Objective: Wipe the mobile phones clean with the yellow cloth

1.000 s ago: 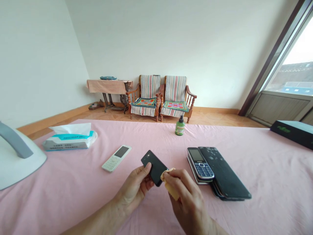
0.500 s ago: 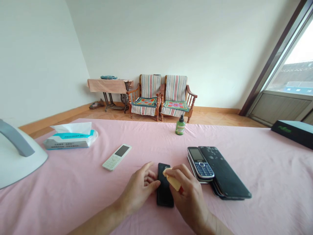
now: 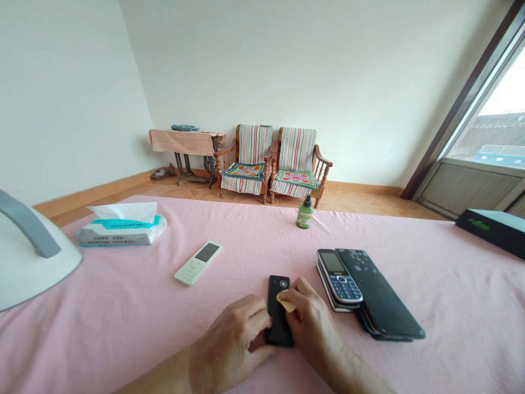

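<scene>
A black phone (image 3: 275,312) lies back up on the pink cloth, its round camera lens at the far end. My left hand (image 3: 233,339) is closed against it, with curled fingers at its left edge and the thumb by its near end. In my right hand (image 3: 314,317) a small yellow cloth (image 3: 287,301) is pinched and pressed on the phone's back, just below the lens. To the right, a blue keypad phone (image 3: 339,279) sits on top of another phone. Beside it is a stack topped by a large black phone (image 3: 379,293). A white keypad phone (image 3: 199,262) lies to the left.
A green pump bottle (image 3: 304,213) stands near the far edge of the pink tablecloth (image 3: 229,219). Tissues (image 3: 118,232) and a white appliance with a grey handle (image 3: 36,262) are on the left. A black box (image 3: 492,230) sits at the right; two armchairs (image 3: 293,158) stand beyond.
My left hand has moved nearer and turned over, its fingers now curled at the phone's edge. My right hand has slid the cloth slightly down, baring the lens. The view has shifted a little.
</scene>
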A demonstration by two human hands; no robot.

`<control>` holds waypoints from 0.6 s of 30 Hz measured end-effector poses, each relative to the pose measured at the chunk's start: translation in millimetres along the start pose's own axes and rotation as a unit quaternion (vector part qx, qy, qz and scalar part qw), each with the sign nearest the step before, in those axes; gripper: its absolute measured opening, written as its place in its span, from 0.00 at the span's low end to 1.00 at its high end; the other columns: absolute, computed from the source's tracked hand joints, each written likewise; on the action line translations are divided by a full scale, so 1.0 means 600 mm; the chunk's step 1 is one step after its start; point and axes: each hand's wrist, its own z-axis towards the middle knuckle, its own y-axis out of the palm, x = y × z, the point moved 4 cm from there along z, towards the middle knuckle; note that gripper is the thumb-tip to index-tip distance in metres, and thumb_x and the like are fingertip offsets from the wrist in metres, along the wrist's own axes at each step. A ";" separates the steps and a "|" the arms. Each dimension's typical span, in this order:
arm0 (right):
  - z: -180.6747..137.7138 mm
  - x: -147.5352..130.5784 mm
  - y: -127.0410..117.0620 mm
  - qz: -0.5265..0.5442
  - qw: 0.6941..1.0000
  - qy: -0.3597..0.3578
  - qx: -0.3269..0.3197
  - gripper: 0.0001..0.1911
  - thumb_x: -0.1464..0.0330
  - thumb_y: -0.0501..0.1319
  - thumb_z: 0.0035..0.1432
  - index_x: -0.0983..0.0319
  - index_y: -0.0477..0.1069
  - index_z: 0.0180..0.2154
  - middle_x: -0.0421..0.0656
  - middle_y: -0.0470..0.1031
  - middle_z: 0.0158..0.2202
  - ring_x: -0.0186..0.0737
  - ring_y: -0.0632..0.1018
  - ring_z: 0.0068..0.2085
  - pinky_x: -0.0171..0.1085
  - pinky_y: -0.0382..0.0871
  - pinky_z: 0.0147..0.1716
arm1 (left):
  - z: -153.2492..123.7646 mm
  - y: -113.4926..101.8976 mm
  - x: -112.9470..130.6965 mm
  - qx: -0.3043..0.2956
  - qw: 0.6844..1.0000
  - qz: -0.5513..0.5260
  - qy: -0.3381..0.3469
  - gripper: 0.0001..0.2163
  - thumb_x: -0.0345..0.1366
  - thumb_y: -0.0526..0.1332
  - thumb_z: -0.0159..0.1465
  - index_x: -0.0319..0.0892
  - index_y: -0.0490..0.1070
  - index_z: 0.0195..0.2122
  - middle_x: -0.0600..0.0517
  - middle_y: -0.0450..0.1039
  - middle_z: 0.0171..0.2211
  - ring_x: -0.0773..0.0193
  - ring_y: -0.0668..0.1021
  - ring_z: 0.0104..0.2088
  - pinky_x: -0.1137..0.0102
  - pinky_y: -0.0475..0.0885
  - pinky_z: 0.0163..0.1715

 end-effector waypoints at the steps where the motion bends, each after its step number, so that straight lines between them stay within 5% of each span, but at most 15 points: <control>1: 0.006 0.004 0.002 -0.012 1.000 0.003 -0.003 0.19 0.86 0.51 0.47 0.61 0.72 0.32 0.42 0.66 0.31 0.37 0.70 0.31 0.33 0.62 0.30 | -0.001 0.003 0.002 0.001 1.000 0.022 0.007 0.09 0.31 0.70 0.54 0.40 0.71 0.33 0.51 0.71 0.33 0.60 0.73 0.35 0.70 0.67 0.34; 9: 0.014 0.009 0.002 -0.040 0.999 0.001 -0.035 0.18 0.86 0.50 0.49 0.62 0.72 0.33 0.42 0.66 0.33 0.38 0.70 0.35 0.35 0.64 0.36 | -0.009 0.022 0.011 0.020 0.994 0.092 0.051 0.09 0.27 0.66 0.58 0.40 0.70 0.39 0.51 0.71 0.40 0.57 0.71 0.43 0.63 0.69 0.44; 13: 0.001 0.006 -0.002 -0.051 0.995 0.021 -0.083 0.18 0.85 0.50 0.49 0.62 0.71 0.33 0.42 0.66 0.33 0.37 0.70 0.33 0.35 0.63 0.36 | -0.007 0.024 0.012 0.014 0.996 0.076 0.040 0.08 0.26 0.65 0.59 0.40 0.71 0.39 0.51 0.72 0.39 0.58 0.72 0.41 0.64 0.71 0.42; 18: 0.033 0.017 -0.003 -0.077 0.994 0.035 -0.068 0.18 0.85 0.49 0.49 0.63 0.71 0.32 0.44 0.66 0.33 0.40 0.70 0.36 0.36 0.63 0.38 | -0.007 0.020 0.012 0.025 0.997 0.056 0.043 0.06 0.29 0.66 0.59 0.38 0.71 0.37 0.51 0.72 0.37 0.58 0.72 0.40 0.64 0.71 0.40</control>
